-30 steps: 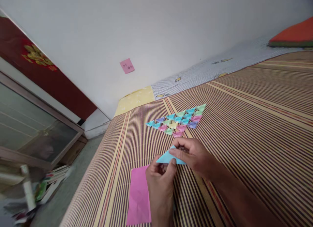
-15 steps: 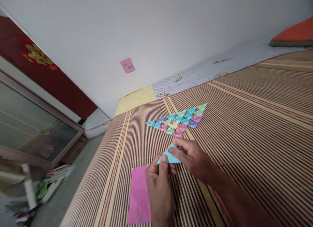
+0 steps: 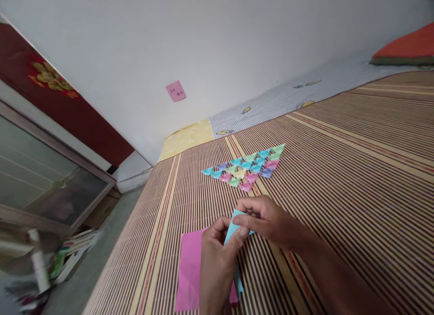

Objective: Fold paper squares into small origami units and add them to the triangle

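Observation:
Between my two hands is a folded piece of light blue paper [image 3: 233, 226]. My left hand [image 3: 219, 251] pinches its lower part, thumb on top. My right hand [image 3: 259, 217] grips its upper right part between thumb and fingers. A pink sheet of paper [image 3: 190, 269] lies on the striped mat, partly covered by my left hand and wrist. Another blue paper edge [image 3: 238, 285] shows below that hand, next to a bit of pink. Beyond my hands, several small folded paper triangles [image 3: 240, 173] in blue, green, pink, purple and yellow lie in rows.
The striped mat [image 3: 322, 170] covers the bed, with a patterned cloth [image 3: 264, 109] along the wall. A pink note [image 3: 176, 91] is stuck on the wall. An orange cushion-like item [image 3: 407, 45] lies far right. Clutter [image 3: 73, 251] sits on the floor at left.
The blue paper has turned from a wide triangle to a narrower, more upright shape. My left thumb has moved right, toward my right hand. Blue paper now shows below my left hand.

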Motion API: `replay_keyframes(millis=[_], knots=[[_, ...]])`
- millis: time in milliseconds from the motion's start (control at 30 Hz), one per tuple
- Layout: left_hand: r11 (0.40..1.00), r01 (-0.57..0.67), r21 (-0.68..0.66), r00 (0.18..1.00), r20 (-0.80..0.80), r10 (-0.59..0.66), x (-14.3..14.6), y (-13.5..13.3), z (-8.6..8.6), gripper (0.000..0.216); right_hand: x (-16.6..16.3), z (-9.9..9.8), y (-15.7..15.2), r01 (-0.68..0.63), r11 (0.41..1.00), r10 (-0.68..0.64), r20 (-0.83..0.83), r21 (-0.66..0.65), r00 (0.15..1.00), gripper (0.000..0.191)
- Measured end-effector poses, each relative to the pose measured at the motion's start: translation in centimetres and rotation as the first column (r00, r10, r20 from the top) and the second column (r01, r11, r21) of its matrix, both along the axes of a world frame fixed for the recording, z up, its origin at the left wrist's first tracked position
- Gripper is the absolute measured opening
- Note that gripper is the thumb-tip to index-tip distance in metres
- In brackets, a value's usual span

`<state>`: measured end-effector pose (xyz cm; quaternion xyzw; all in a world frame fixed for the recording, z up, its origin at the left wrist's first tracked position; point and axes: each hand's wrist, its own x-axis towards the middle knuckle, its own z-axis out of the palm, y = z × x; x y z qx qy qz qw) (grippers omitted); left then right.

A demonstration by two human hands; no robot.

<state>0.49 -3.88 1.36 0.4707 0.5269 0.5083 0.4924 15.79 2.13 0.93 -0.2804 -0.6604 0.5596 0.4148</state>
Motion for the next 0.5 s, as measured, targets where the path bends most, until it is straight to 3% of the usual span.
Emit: replay_keyframes(millis=[100, 300, 500], knots=[[0.999, -0.013, -0.040, 0.998, 0.062, 0.016, 0.09, 0.07, -0.38, 0.022, 0.08, -0.02, 0.24, 0.009, 0.999, -0.010, -0.041, -0.046, 0.999, 0.028], [0.969, -0.248, -0.018, 0.947, 0.205, 0.246, 0.56, 0.41, -0.99, 0.020, 0.14, -0.40, 0.57, 0.059, 0.996, -0.063, -0.056, -0.061, 0.996, 0.028], [0.983, -0.181, -0.045, 0.934, 0.304, 0.186, 0.56, 0.51, -1.07, 0.014, -0.22, -0.58, 0.25, 0.003, 0.997, -0.005, -0.025, -0.076, 1.000, 0.023]])
